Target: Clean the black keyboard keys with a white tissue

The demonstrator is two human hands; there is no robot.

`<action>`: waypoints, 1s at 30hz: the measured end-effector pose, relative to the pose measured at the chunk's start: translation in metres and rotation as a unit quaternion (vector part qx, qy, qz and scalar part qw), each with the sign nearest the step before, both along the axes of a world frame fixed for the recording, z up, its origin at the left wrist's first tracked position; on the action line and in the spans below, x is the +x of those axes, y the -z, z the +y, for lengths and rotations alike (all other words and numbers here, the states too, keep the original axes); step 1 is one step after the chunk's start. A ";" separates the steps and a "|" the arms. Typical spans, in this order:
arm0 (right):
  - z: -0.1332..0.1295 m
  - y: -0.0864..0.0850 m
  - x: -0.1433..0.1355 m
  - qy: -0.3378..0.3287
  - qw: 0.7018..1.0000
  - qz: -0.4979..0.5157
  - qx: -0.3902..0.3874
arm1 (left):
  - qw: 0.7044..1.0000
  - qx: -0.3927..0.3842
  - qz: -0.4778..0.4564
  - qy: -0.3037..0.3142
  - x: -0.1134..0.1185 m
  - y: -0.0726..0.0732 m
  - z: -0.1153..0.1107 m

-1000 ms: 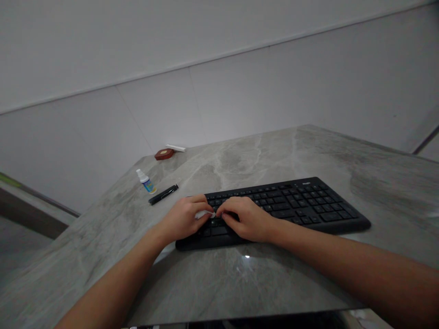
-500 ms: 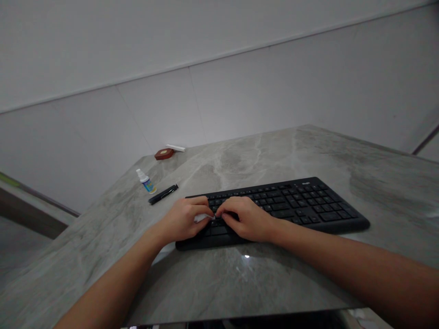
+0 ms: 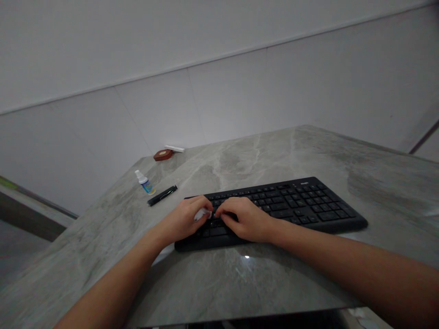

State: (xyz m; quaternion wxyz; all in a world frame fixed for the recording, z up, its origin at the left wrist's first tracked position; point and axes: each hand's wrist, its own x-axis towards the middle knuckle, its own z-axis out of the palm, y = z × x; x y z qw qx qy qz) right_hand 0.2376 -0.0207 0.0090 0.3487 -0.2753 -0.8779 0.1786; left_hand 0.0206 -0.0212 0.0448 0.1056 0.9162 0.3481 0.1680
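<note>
A black keyboard (image 3: 281, 205) lies at a slant on the marbled table. Over its left part, my left hand (image 3: 188, 219) is closed around a small white wad (image 3: 202, 214), which looks like tissue or a wipe. Its fingertips are down near the keys. Close beside it, my right hand (image 3: 245, 218) rests on the keyboard with bent fingers, index finger and thumb drawn together at the keys. Whatever those fingertips may hold is hidden. A small gap separates the two hands' fingertips.
Left of the keyboard lies a black pen-like object (image 3: 162, 195), with a small white-capped spray bottle (image 3: 145, 183) standing beyond it. A reddish-brown case (image 3: 163, 155) and a flat white strip (image 3: 174, 149) sit by the wall. The table's front edge (image 3: 247, 315) is below.
The white wad's tip has drawn back from between the hands, and my left fingers have curled further around it. My right hand is almost unmoved. The view has shifted slightly.
</note>
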 end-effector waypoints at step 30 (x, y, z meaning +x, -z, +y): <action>-0.001 -0.001 0.000 -0.004 1.000 0.000 -0.013 | 0.999 -0.038 -0.002 -0.034 0.003 0.004 0.001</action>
